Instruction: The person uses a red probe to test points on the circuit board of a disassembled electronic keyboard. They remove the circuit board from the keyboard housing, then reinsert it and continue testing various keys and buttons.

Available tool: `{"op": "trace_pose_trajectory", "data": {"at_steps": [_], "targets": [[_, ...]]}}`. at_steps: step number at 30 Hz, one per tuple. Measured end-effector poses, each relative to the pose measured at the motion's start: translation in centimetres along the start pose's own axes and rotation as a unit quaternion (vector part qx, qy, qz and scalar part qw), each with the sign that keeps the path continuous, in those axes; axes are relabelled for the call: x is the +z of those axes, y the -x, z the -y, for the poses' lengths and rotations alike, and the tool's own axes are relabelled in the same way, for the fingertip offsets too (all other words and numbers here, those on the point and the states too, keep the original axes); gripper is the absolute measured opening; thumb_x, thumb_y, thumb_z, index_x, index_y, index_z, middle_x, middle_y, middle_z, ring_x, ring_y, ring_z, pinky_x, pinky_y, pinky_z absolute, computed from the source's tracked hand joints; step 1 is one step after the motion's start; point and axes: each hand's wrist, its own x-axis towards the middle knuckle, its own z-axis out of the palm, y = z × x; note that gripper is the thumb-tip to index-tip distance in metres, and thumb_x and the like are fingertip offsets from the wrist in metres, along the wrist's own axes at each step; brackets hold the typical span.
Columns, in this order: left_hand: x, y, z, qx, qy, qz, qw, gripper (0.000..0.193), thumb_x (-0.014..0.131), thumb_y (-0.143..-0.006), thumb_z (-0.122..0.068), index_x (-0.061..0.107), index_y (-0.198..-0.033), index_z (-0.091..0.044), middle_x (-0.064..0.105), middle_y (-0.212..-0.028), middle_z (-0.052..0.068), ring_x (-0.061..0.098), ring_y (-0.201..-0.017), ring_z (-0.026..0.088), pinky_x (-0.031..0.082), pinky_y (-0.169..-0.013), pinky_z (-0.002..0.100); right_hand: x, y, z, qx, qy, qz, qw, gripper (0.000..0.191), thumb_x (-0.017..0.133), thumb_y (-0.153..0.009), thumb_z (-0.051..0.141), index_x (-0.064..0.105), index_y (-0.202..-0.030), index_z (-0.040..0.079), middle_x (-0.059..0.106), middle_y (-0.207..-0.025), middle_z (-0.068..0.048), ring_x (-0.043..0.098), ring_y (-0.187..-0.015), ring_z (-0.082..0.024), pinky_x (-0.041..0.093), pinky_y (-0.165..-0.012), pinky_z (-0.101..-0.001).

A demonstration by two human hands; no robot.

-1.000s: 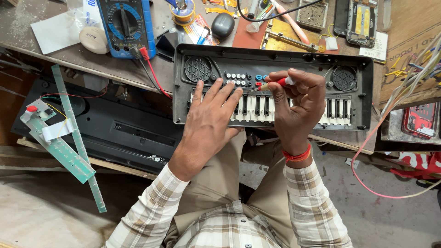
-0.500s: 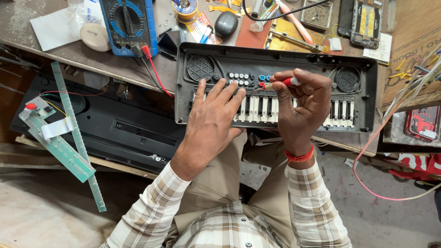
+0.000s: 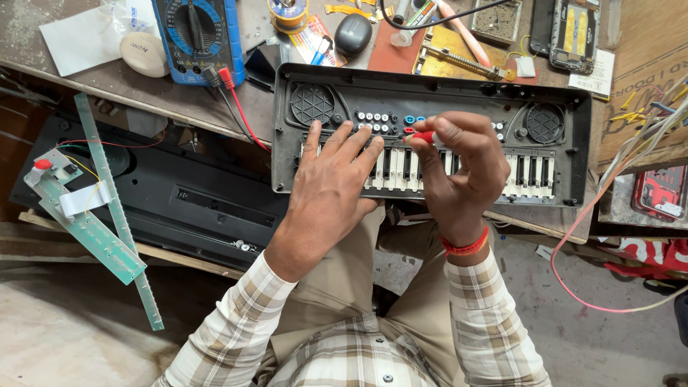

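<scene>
Green circuit board strip well left of black plastic toy keyboard, propped against dark casing. Blue multimeter on counter, up-left of keyboard. Left hand flat, fingers spread on keys, pinning keyboard against lap. Right hand grip closed on red-handled tool, tip at button row.

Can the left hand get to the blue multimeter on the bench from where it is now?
Probably yes. The left hand lies flat on the keyboard keys, holding nothing, and the multimeter sits up and left with only its leads between.
</scene>
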Motion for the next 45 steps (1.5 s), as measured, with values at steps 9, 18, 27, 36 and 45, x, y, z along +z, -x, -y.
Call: {"op": "trace_pose_trajectory", "data": {"at_steps": [9,18,27,36,45], "targets": [[0.1,-0.1,0.3,-0.004,0.01,0.001,1.0,0.09,0.095,-0.057,-0.025,0.06,-0.137,-0.003,0.059,-0.14,0.018,0.049,-0.136,0.038,0.026,-0.118,0.061,0.3,-1.0,-1.0,0.035,-0.011,0.003,0.999,0.037,0.089,-0.095,-0.006,0.064,-0.121,0.001,0.068,-0.104,-0.012,0.072,-0.092,-0.016,0.064,-0.082,-0.0265],[0.2,0.1,0.4,-0.001,0.013,-0.013,1.0,0.087,0.095,-0.058,-0.025,0.061,-0.135,-0.003,0.06,-0.138,0.017,0.05,-0.135,0.038,0.027,-0.117,0.063,0.4,-1.4,-1.0,0.049,-0.122,0.1,0.986,0.031,0.072,-0.1,-0.016,0.063,-0.124,0.002,0.073,-0.113,-0.014,0.076,-0.103,-0.019,0.065,-0.086,-0.0278],[-0.1,0.4,0.4,0.005,0.016,-0.021,1.0,0.088,0.095,-0.056,-0.023,0.061,-0.135,-0.002,0.06,-0.138,0.018,0.051,-0.135,0.038,0.028,-0.117,0.062,1.5,-1.2,0.3,-0.025,0.04,-0.012,0.999,0.039,0.089,-0.093,-0.005,0.064,-0.12,0.005,0.07,-0.106,-0.013,0.07,-0.087,-0.019,0.059,-0.074,-0.0289],[0.0,0.2,0.5,0.0,0.013,-0.016,1.0,0.088,0.095,-0.057,-0.025,0.061,-0.135,-0.002,0.06,-0.138,0.018,0.05,-0.135,0.037,0.027,-0.118,0.062,0.6,-1.7,0.4,0.044,-0.058,0.021,0.997,0.032,0.075,-0.096,-0.016,0.064,-0.119,0.002,0.069,-0.115,-0.016,0.071,-0.1,-0.02,0.063,-0.087,-0.029],[-0.1,0.3,0.4,0.002,0.012,-0.011,1.0,0.088,0.095,-0.056,-0.023,0.061,-0.135,-0.003,0.059,-0.138,0.017,0.05,-0.135,0.037,0.027,-0.117,0.062,1.6,-1.4,0.9,0.037,-0.029,-0.012,0.999,0.033,0.073,-0.099,-0.018,0.061,-0.123,0.002,0.066,-0.112,-0.013,0.071,-0.096,-0.018,0.065,-0.085,-0.0265]]}}
